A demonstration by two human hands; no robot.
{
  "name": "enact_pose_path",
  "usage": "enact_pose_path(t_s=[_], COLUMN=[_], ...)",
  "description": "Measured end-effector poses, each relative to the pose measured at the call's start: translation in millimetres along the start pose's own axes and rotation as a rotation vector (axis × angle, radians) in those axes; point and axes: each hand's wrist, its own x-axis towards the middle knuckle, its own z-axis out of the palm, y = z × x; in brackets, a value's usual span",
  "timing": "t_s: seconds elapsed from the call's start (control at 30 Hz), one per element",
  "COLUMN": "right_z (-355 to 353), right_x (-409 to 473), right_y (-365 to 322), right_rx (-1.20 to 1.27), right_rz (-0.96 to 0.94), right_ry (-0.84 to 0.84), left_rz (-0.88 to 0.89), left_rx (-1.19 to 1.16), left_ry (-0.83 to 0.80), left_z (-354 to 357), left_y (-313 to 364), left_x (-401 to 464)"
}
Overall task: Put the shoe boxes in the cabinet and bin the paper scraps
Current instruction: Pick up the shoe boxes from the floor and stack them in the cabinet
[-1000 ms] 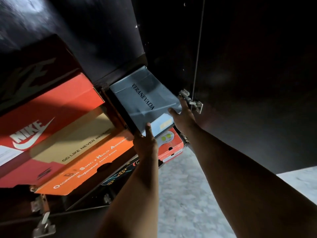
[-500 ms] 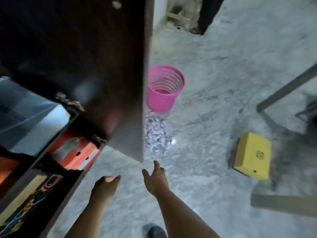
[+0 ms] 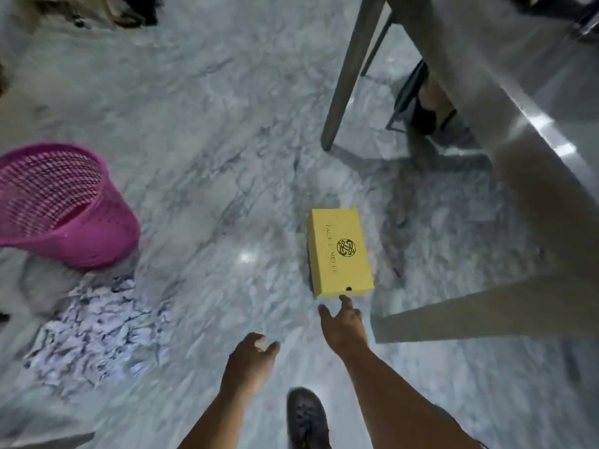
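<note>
You stand over a grey-veined marble floor (image 3: 201, 131), and the yellow rectangular cardboard shoe box (image 3: 340, 252) lies flat on it just right of centre, lid up and closed, with a table leg (image 3: 345, 76) well beyond it at twelve o'clock. The box's long axis runs roughly from twelve to six o'clock, tilted slightly, and the short end with the small finger hole faces you. Your right hand (image 3: 343, 325) reaches out at the box's six o'clock, fingers loosely spread and holding nothing, its fingertips just short of that near end; whether they touch is unclear. Your left hand (image 3: 251, 359) hangs lower at seven o'clock, fingers relaxed and slightly curled, also without a load. The box looks light and stiff, its smooth faces likely a bit slippery, and the lid could lift off, so I would take it by the two long sides, one hand each. The pink plastic mesh bin (image 3: 61, 205) stands at nine o'clock, with the pile of white paper scraps (image 3: 94, 328) at its six o'clock.
</note>
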Motion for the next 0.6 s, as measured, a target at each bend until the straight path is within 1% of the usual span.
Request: enact_pose_path(t_s=[0.17,0.23,0.3,0.43,0.53,0.6], right_z=[-36.1,-37.7,-34.9,-12.9,3.1,8.5], right_x=[156.4,206.4,249.3,302.9,317.9,312.9], right_y=[39.2,54.9,69.1,87.2,104.3,110.3], right_rx=[0.059,0.120,0.221,0.476,0.525,0.578], right_rz=[0.093,0.107,0.102,0.123,0.071,0.036], right_ry=[0.114,0.164,0.169,0.013,0.034,0.058], left_rz=[0.040,0.036,0.047,0.042,0.004,0.007], left_rx=[-0.025,-0.091,-0.110,-0.202,-0.336,-0.400], left_ry=[-0.111,-0.100,-0.085,-0.120,-0.132,-0.122], left_z=[83.6,111.8,135.5,162.5,176.7,181.8], left_y=[76.3,94.7,113.4,132.8,117.3,111.5], left_x=[125.6,174.9,215.2,272.3,302.3,299.3])
